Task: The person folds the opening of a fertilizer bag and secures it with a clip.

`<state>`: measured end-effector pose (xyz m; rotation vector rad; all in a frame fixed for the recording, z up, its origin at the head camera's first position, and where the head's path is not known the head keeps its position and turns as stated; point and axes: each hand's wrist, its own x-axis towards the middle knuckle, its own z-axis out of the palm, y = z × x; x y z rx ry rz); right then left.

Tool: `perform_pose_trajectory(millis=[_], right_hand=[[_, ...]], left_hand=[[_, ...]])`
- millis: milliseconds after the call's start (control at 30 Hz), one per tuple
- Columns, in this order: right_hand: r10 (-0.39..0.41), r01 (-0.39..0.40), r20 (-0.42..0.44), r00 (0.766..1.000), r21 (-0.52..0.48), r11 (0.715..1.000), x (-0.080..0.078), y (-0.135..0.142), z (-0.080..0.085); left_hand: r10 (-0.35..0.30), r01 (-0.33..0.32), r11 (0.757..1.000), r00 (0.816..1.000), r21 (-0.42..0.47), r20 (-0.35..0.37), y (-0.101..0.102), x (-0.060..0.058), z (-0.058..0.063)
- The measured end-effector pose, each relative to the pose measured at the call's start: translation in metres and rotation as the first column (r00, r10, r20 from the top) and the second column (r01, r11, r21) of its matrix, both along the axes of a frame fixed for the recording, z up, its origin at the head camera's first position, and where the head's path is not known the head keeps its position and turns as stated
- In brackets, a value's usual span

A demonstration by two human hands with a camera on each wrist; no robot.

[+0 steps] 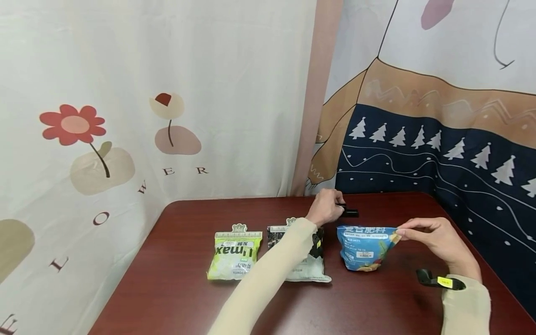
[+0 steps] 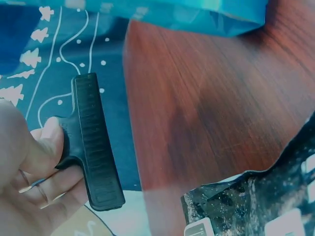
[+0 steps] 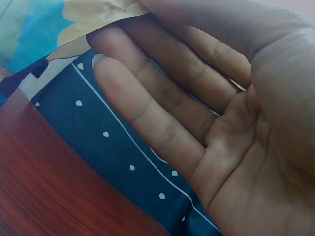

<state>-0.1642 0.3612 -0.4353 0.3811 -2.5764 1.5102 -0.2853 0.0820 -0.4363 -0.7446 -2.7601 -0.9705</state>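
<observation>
My left hand [image 1: 325, 207] holds a black bag clip [image 2: 98, 142] by its tab, thumb on one side and fingers on the other, near the table's far edge. My right hand [image 1: 439, 239] pinches the upper right corner of a blue pouch [image 1: 363, 249] between thumb and forefinger, with its other fingers curved loosely below in the right wrist view. The pouch stands upright on the table, printed with white lettering. Behind my left forearm lies a black and pale bag [image 1: 307, 270], partly hidden, with a clip [image 1: 276, 228] along its top.
A green and white bag [image 1: 234, 258] with a pale clip [image 1: 238, 232] across its top lies left of the black and pale bag. Everything is on a dark red wooden table [image 1: 167, 288]. Printed curtains [image 1: 234, 93] hang behind it and along its right side.
</observation>
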Motion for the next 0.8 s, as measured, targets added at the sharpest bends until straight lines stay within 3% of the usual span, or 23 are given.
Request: perform_pose_trajectory(millis=[333, 800], right_hand=[[-0.010, 0.010, 0.012, 1.000, 0.011, 1.000, 0.000, 0.001, 0.000], [-0.032, 0.031, 0.036, 0.999, 0.034, 0.999, 0.000, 0.000, 0.000]], left_hand=[[-0.030, 0.032, 0.999, 0.998, 0.037, -0.061, -0.007, 0.013, 0.009], [-0.042, 0.041, 0.989, 0.999, 0.139, 0.002, -0.020, 0.039, 0.025]])
